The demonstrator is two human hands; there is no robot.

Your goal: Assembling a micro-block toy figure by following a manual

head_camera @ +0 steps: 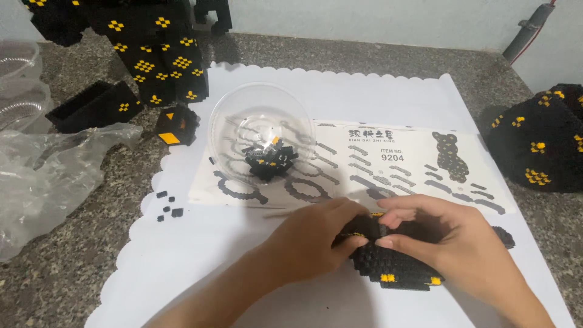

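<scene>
Both hands, left hand [313, 240] and right hand [452, 243], on black brick piece [395, 267]

Open white mat at the near left

Clear bowl [262, 130] and loose black bricks [169, 208] block the way beyond; crumpled plastic bag [45, 176] flanks left.

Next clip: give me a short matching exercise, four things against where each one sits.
Things:
1. clear bowl
2. crumpled plastic bag
3. rounded black block piece
4. curved black block section

Places:
A. far right on the stone counter
B. between both hands
C. left edge, on the stone counter
D. on the instruction sheet, holding small bricks

Pairs: 1-D, 2-C, 3-A, 4-B
</scene>
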